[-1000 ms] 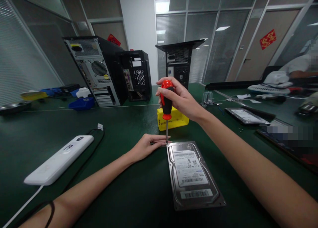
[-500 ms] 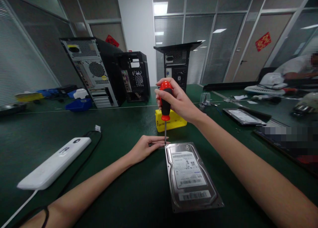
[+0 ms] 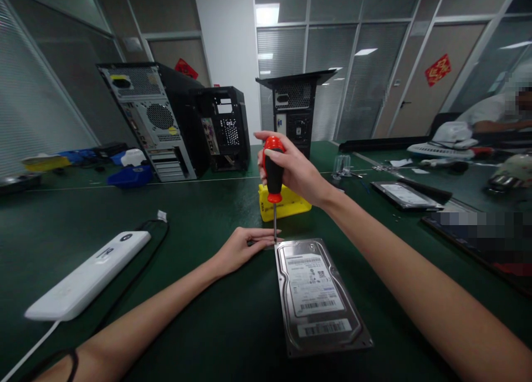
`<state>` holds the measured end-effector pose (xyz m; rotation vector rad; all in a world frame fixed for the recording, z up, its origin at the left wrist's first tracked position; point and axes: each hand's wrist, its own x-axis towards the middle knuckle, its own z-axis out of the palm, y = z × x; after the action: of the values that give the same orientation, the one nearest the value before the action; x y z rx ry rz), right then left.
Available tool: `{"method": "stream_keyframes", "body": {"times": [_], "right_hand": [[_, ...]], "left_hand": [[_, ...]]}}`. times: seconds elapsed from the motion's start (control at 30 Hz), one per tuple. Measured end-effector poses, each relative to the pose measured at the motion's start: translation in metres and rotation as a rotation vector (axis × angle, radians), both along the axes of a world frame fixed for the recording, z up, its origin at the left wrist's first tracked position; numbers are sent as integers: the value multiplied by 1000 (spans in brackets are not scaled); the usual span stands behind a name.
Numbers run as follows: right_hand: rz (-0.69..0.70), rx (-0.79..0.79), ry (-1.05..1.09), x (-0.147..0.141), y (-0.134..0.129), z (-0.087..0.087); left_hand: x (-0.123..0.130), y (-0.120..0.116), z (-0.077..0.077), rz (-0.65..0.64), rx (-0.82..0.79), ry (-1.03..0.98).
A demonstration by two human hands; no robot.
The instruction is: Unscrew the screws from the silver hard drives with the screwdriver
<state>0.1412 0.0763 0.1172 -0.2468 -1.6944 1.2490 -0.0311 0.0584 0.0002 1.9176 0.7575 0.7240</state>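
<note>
A silver hard drive (image 3: 318, 293) with white labels lies flat on the green table (image 3: 195, 210). Upright at its far left corner stands a red and black screwdriver (image 3: 275, 174), its tip at that corner. My right hand (image 3: 293, 168) is closed round the screwdriver's handle. Beside the same corner my left hand (image 3: 245, 249) rests low, its fingers stretched out together and reaching the screwdriver's tip; whether the fingertips hold anything small is hidden. A yellow box (image 3: 286, 207) sits just behind the screwdriver.
A white power strip (image 3: 89, 274) with a cable lies left. Computer cases (image 3: 183, 121) stand at the back, another case (image 3: 293, 110) behind my right hand. To the right are a second drive (image 3: 405, 194), a dark panel (image 3: 469, 243) and a person (image 3: 494, 113).
My right hand has turned slightly on the handle, its index finger now stretched farther over the top. The drive and my left hand stay in place.
</note>
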Motion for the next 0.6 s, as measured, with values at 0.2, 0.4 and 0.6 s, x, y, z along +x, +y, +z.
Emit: {"method": "stream_keyframes", "body": {"times": [0.2,0.4,0.6], "right_hand": [[-66,92,-48,-1,-1,-2],[-87,154,-18,-4,-1,-3],[-72,66,15,-7,1,-4]], "left_hand": [[-1,0,0,-7,17,6],[0,-1,2,-3,11,10],[0,1,1,-57,-124,-50]]}}
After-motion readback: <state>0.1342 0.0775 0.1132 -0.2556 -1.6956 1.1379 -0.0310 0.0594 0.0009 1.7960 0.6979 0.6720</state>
